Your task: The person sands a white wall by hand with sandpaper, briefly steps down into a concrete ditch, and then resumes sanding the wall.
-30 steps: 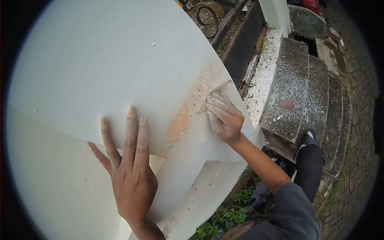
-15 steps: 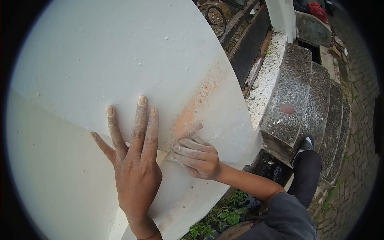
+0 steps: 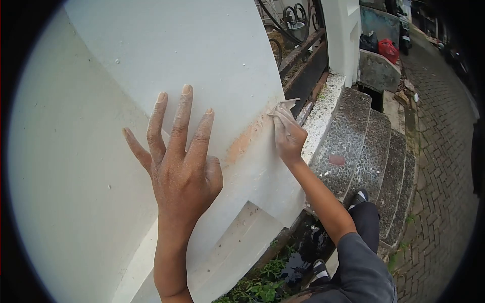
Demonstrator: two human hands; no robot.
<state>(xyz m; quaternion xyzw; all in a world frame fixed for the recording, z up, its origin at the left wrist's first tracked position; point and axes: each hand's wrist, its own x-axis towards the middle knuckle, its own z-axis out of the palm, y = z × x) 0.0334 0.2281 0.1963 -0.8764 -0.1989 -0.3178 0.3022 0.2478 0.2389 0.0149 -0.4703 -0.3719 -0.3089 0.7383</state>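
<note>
My left hand is spread with dusty fingers apart, over the white wall, and holds nothing. My right hand is closed around a folded, dusty piece of sandpaper at the wall's right edge. Between the hands, an orange-brown worn patch shows on the white surface. White dust covers the fingers of both hands.
Right of the wall are a dark metal gate, speckled stone steps and a paved lane. A red bag lies farther back. Green plants grow below, beside a dark wet channel.
My right hand has moved up and right along the worn patch to the wall's edge with the sandpaper. The view has shifted, showing more of the lane.
</note>
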